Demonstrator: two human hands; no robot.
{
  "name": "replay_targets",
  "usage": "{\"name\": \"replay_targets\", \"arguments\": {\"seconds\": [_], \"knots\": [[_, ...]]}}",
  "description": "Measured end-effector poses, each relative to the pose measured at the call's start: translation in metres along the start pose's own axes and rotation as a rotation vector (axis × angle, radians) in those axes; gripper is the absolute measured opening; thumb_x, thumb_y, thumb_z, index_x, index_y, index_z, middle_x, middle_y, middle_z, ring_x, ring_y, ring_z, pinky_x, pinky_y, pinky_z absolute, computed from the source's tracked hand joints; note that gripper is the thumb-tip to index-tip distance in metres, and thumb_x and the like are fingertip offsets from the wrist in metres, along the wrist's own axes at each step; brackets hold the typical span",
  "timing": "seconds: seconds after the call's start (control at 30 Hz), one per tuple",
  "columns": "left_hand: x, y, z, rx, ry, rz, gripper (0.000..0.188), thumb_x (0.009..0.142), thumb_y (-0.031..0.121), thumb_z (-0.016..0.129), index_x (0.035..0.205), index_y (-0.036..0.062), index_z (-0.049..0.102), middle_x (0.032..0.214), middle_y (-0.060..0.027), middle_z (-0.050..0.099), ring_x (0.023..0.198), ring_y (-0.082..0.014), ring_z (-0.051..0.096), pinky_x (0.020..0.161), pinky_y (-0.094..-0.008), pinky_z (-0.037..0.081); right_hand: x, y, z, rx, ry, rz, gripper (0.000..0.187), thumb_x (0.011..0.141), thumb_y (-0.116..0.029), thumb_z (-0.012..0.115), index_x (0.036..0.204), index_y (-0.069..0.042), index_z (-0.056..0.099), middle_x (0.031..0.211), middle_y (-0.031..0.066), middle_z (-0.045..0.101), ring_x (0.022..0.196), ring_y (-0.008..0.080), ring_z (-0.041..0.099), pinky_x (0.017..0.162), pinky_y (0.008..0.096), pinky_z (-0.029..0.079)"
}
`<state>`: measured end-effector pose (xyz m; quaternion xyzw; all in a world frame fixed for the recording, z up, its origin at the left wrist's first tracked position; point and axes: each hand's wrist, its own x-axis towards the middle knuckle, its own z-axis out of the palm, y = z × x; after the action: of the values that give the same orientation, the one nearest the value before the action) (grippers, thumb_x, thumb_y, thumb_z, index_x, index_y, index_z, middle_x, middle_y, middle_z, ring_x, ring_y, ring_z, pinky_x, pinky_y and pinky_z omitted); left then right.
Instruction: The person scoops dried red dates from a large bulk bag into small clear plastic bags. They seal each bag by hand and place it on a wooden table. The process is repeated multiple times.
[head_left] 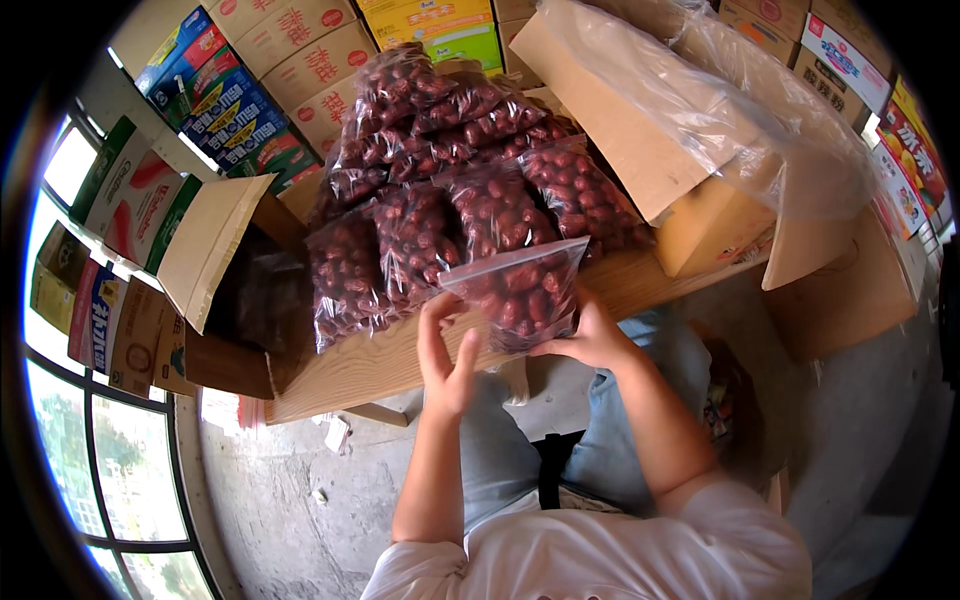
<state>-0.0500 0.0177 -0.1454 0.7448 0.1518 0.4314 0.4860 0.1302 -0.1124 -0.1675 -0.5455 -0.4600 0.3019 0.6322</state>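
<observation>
A clear zip-top bag of dark red dried dates (pixel 522 303) is held up over the table's near edge, its flat seal strip tilted up to the right. My right hand (pixel 597 338) grips its lower right side, the thumb underneath and the other fingers partly hidden behind it. At the bag's left side is my left hand (pixel 446 362), thumb and fingers apart; whether its fingertips touch the plastic I cannot tell. Just beyond, several more filled bags of dates (pixel 412 240) lean in a row, with others (pixel 395 90) piled behind.
The wooden table (pixel 340 385) carries the bags. An open carton (pixel 225 250) stands at the left; a large open carton lined with clear plastic (pixel 640 120) is at the right. Stacked boxes (pixel 300 55) line the back. A window (pixel 130 460) is at the left, and concrete floor (pixel 290 490) lies below.
</observation>
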Motion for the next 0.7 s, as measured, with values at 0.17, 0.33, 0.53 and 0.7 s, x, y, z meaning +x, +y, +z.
{"name": "replay_targets", "arguments": {"seconds": [0.17, 0.33, 0.53, 0.7], "knots": [[-0.012, -0.005, -0.045, 0.356, 0.232, 0.049, 0.029, 0.089, 0.020, 0.059, 0.109, -0.0015, 0.059, 0.106, -0.0114, 0.063, 0.097, -0.0208, 0.054, 0.089, -0.0356, 0.039, -0.002, -0.019, 0.002, 0.234, -0.008, 0.060, 0.085, 0.061, -0.011, 0.091, 0.132, -0.001, 0.046, 0.120, 0.0073, 0.059, 0.112, 0.0156, 0.056, 0.099, 0.0347, 0.045], [-0.018, -0.037, -0.084, 0.766, 0.321, 0.112, 0.021, 0.085, 0.012, 0.061, 0.104, 0.0023, 0.061, 0.101, -0.0113, 0.062, 0.097, -0.0291, 0.052, 0.090, -0.0409, 0.038, 0.025, -0.055, 0.029, 0.286, -0.051, 0.014, 0.078, 0.064, -0.010, 0.089, 0.129, -0.001, 0.047, 0.120, 0.0070, 0.058, 0.113, 0.0164, 0.056, 0.097, 0.0319, 0.046], [-0.020, -0.042, -0.080, 0.989, 0.501, -0.059, 0.031, 0.084, 0.021, 0.060, 0.111, 0.0064, 0.058, 0.112, -0.0117, 0.056, 0.106, -0.0341, 0.051, 0.093, -0.0438, 0.037, 0.100, -0.120, 0.092, 0.299, -0.167, -0.018, 0.049, 0.074, -0.010, 0.081, 0.116, 0.003, 0.060, 0.109, 0.0095, 0.067, 0.100, 0.0145, 0.062, 0.089, 0.0296, 0.050], [-0.017, -0.040, -0.076, 1.000, 0.491, -0.056, 0.033, 0.084, 0.024, 0.059, 0.112, 0.0071, 0.057, 0.116, -0.0101, 0.055, 0.109, -0.0327, 0.051, 0.093, -0.0435, 0.037, 0.159, -0.088, 0.118, -0.261, 0.082, -0.178, 0.078, 0.073, -0.033, 0.082, 0.133, 0.003, 0.047, 0.116, 0.0220, 0.063, 0.106, 0.0283, 0.063, 0.090, 0.0358, 0.049]]}}
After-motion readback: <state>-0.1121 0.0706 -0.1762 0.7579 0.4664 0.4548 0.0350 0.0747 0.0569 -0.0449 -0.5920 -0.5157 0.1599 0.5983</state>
